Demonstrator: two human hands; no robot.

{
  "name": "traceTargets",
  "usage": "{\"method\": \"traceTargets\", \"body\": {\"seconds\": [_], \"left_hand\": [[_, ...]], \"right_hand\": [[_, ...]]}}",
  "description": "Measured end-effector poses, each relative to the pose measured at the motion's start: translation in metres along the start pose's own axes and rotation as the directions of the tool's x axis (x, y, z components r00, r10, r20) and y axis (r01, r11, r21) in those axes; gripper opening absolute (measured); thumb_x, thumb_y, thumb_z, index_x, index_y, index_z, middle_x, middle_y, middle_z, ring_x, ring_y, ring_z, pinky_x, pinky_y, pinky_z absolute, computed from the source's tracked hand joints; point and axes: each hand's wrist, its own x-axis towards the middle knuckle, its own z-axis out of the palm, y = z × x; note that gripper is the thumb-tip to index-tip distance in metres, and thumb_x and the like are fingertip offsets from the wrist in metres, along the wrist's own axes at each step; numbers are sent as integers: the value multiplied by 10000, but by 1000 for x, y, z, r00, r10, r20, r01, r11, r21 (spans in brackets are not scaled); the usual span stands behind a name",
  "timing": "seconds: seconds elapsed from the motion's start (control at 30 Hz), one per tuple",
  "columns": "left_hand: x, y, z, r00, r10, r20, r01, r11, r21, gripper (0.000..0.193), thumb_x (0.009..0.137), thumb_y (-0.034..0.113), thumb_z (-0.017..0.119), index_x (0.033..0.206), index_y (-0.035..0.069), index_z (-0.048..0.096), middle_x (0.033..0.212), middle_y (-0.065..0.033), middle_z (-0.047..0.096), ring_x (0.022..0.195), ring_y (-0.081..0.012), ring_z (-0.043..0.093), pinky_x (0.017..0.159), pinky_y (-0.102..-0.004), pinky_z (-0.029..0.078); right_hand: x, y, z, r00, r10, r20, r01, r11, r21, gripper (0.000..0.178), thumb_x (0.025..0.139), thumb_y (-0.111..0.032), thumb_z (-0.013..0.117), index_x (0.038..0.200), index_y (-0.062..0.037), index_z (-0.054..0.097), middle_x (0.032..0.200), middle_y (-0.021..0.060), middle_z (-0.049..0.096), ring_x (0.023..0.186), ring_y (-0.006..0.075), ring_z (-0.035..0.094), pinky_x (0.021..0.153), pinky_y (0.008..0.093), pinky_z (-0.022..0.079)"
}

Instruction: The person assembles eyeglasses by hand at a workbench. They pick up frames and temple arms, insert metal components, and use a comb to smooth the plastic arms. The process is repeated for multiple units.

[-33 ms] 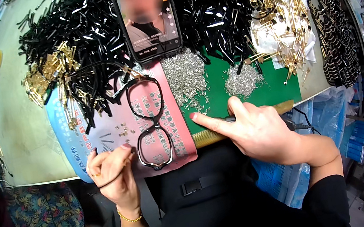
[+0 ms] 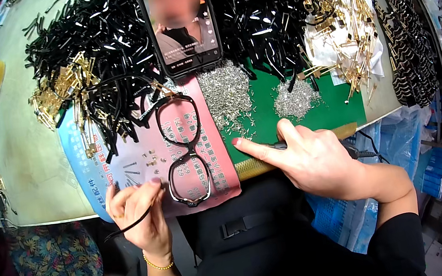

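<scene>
A glasses frame (image 2: pixel 193 153) with a thick black front lies on the pink part of a printed mat (image 2: pixel 229 186). At its far end a black temple arm (image 2: pixel 117 78) is attached and extends left. Beside the frame's near end, my left hand (image 2: pixel 138 210) pinches a loose black temple (image 2: pixel 125 230), its free end pointing out to the left. My right hand (image 2: pixel 318 159) rests at the table edge, index fingertip at the near side of a heap of tiny silver screws (image 2: pixel 226 96). Its other fingers curl round a dark, slim tool (image 2: pixel 278 145), mostly hidden.
Black temples (image 2: pixel 255 27) are piled across the back, with gold-coloured metal parts (image 2: pixel 347 38) at both sides. A phone (image 2: pixel 190 64) stands among them. A smaller silver heap (image 2: pixel 295 99) sits on the green mat (image 2: pixel 339 109). Small loose parts (image 2: pixel 152 158) lie left of the frame.
The loose temple in my left hand has shifted, its free end now reaching farther left and lower. The glasses frame has moved very slightly right. My right hand is almost still.
</scene>
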Motion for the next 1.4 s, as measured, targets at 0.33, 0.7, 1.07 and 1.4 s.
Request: {"method": "traceTargets", "body": {"seconds": [0.33, 0.7, 1.07, 1.4], "left_hand": [[-5, 17, 25, 912, 408, 47, -381, 884, -271, 223, 744, 108, 836, 901, 107, 677, 999, -47, 713, 1018, -258, 688, 986, -488, 573], [4, 27, 27, 982, 173, 72, -108, 837, -536, 303, 752, -95, 780, 939, 40, 583, 924, -102, 691, 933, -307, 721, 938, -475, 565], [12, 34, 25, 944, 329, 29, -304, 900, -311, 255, 770, 28, 803, 959, 101, 649, 930, -50, 674, 879, -259, 718, 882, -436, 618], [19, 37, 16, 940, 296, 172, -220, 907, -360, 299, 772, -22, 789, 965, 63, 578, 924, -89, 679, 875, -298, 731, 896, -498, 606]], "right_hand": [[11, -10, -13, 969, -213, -125, 245, 894, 376, 653, 806, -69, 657, 1439, -182, 540, 1371, 118, 577, 734, 244, 661, 532, 351, 571], [24, -6, 1, 957, -290, -27, 283, 903, 322, 675, 753, -60, 692, 1408, -171, 573, 1429, 24, 600, 744, 250, 622, 514, 312, 550], [24, -6, -1, 952, -299, -70, 306, 909, 284, 514, 777, -105, 694, 1288, -107, 643, 1352, 56, 654, 730, 214, 635, 501, 274, 544], [25, 0, 1, 951, -309, -23, 297, 888, 351, 480, 836, -116, 652, 1316, -111, 637, 1380, 41, 610, 732, 199, 613, 465, 258, 499]]}}
